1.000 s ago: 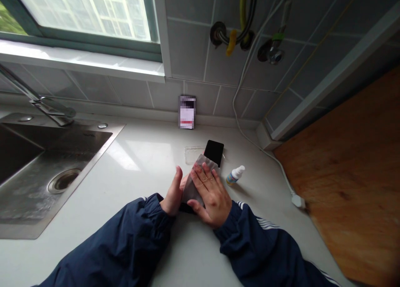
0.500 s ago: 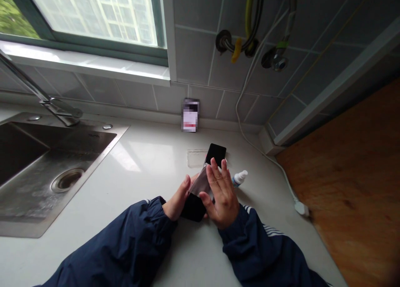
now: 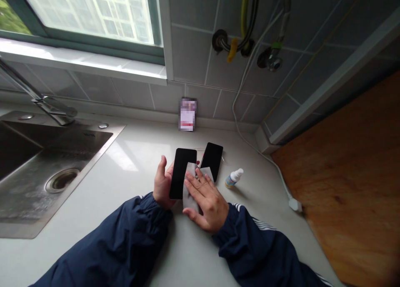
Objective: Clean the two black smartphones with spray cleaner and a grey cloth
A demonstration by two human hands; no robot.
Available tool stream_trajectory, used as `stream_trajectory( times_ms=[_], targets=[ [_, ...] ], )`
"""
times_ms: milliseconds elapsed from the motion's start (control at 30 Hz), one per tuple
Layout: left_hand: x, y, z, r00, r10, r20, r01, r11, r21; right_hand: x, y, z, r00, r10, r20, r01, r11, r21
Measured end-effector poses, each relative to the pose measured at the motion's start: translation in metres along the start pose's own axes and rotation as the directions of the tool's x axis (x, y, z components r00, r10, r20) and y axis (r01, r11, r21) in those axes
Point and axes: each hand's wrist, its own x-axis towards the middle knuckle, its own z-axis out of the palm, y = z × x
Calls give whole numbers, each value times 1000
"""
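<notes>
Black glass smartphone (image 3: 180,174), slippery and fragile: your left hand (image 3: 163,185) cups its edge, your right hand (image 3: 206,203) lies spread on the soft grey cloth (image 3: 188,197)

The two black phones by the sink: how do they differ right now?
The held phone is gripped in the left hand above the counter, while the other phone lies on the counter. The held phone sits nearer the sink than the other phone. The other phone's lower end is partly under the grey cloth, which the right hand presses. Both are black slabs showing dark, unlit faces.
</notes>
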Motion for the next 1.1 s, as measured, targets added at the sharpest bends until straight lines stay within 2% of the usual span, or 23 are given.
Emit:
stream_trajectory(
  times_ms=[233,400,533,667,833,1100],
  targets=[
    [3,3,-9,999,27,-36,-25,998,53,1,0,-6,991,-134,15,132,987,95],
    [4,2,-11,999,-19,-29,21,998,60,1,1,-5,988,-152,13,150,985,89],
    [5,0,-9,997,-73,29,72,997,31,0,1,-1,988,-126,88,123,991,47],
    [5,-3,-12,982,-149,112,149,989,13,1,-1,2,991,-46,123,50,998,-34],
    [5,-4,-14,987,-138,87,138,990,11,3,-3,4,994,54,96,-45,995,-89],
    [6,-3,-11,990,-129,58,127,991,38,3,-1,5,994,54,95,-47,996,-75]
  ],
)
